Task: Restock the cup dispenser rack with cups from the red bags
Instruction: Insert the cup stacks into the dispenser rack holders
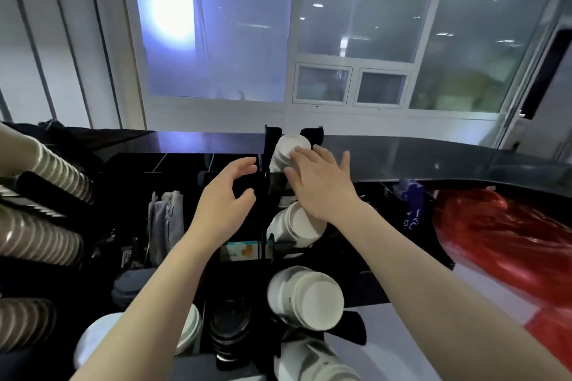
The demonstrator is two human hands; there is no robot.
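**Both hands at the top slot of the cup rack**

Right hand (315,176): reaches forward to the far, top slot of the black rack (266,145). Fingers straight and spread, fingertips (297,151) laid against the base of the top cup stack (289,148). No curl round the cups; palm faces down and away.

Left hand (226,195): hovers just left of the rack's upright divider, level with the right hand. Fingers loosely curved, thumb set apart from them, nothing held. Whether it touches the divider cannot be told.

Cups: white paper cups, stacked, bases toward the camera. Top stack sits between two black prongs at the far end of the rack. A second white stack (297,226) lies in the slot nearer, partly under the right wrist. A third, larger stack (306,297) sits nearer still, and a fourth (315,359) at the near edge of the view.

Red bag (507,238): shiny red plastic, lying on the counter to the right of the rack, well apart from both hands. Contents not visible.

Other items: sleeves of brown ribbed cups (46,204) lie at the far left in several rows. Grey folded cloths (164,219) stand left of the left forearm. Black lids (229,325) are stacked near the bottom centre, with a white stack (188,331) beside them on the left. A blue object (411,201) sits between rack and red bag; its kind is unclear
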